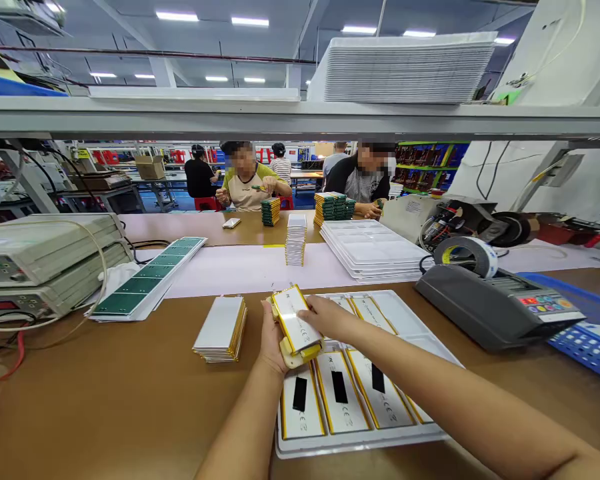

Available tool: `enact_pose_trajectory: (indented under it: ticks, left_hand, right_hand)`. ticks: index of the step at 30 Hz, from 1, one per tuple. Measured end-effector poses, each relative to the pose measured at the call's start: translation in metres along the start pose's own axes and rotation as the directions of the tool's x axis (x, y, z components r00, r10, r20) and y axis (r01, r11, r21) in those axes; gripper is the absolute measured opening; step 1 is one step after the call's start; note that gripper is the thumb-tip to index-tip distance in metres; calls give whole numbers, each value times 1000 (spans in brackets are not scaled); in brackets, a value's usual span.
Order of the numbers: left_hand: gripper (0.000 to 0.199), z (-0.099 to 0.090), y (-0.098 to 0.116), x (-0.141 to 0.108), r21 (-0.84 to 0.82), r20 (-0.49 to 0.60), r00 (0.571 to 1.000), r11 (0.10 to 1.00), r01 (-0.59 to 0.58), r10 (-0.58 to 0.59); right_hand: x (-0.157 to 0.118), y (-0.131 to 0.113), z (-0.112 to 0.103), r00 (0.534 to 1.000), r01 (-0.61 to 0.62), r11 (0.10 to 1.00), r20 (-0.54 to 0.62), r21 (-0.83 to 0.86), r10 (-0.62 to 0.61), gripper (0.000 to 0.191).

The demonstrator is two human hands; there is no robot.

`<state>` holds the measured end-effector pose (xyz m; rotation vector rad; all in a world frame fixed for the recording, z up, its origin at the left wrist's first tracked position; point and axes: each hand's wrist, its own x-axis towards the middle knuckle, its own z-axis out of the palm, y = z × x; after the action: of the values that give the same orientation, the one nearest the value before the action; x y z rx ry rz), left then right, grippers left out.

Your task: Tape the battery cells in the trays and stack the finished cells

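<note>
My left hand (271, 343) is wrapped round a pale yellow holder (294, 360), closed on it from the left. In this holder lies a flat white pouch battery cell (296, 323) with yellow edges and printed marks, tilted above the tray. My right hand (330, 318) comes over from the right, its fingers closed at the cell's right edge; the fingertips are partly hidden. Under both hands is a white plastic tray (370, 440) with several more cells, some bearing a black tape strip (339, 387). A stack of cells (220, 327) stands left of my left hand.
A grey tape dispenser (490, 307) and a blue basket (590, 350) stand at the right. Stacked white trays (370, 250) and a column of cells (296, 240) are behind. Green boards (150, 280) and instruments (50, 267) sit left. Two people work opposite; a shelf (300, 121) crosses above.
</note>
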<state>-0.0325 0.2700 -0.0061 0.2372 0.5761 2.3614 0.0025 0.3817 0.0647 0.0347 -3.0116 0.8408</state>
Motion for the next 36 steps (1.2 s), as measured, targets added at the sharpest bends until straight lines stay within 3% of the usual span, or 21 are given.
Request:
enact_pose_trajectory:
  ticks: [2, 5, 11, 15, 18, 24, 28, 33, 36]
  left_hand:
    - [65, 0, 2, -2, -7, 30, 999, 999, -34, 35]
    - [71, 0, 4, -5, -15, 41, 999, 1000, -15, 16]
    - [62, 3, 1, -2, -2, -3, 998, 998, -61, 61]
    - [34, 4, -2, 4, 73, -103, 994, 997, -24, 31]
    - [41, 8, -3, 5, 135, -187, 981, 991, -18, 44]
    - [46, 16, -3, 0, 157, -198, 977, 986, -53, 84]
    - [40, 11, -3, 2, 167, -209, 976, 986, -23, 59]
    - [35, 1, -2, 6, 151, -196, 980, 989, 3, 27]
    - [34, -1, -1, 6, 144, -195, 981, 989, 20, 8]
  right_hand:
    - [-14, -2, -3, 996, 24, 990, -83, -141, -35, 24]
    - [-38, 22, -25, 975, -48, 924, -218, -380, -39, 29]
    - [-85, 117, -62, 954, -294, 745, -139, -598, 265, 18]
    - [-108, 155, -57, 964, -248, 692, -103, -678, 245, 16]
    - [-114, 160, -46, 978, -199, 664, -110, -721, 175, 16]
    - [-112, 162, -40, 986, -167, 688, -138, -706, 97, 17]
    - [-114, 167, -41, 979, -198, 715, -164, -671, 117, 19]
    - [-117, 162, -33, 989, -144, 674, -135, -724, 66, 20]
    - [-114, 160, -31, 961, -277, 729, -184, -626, 207, 25]
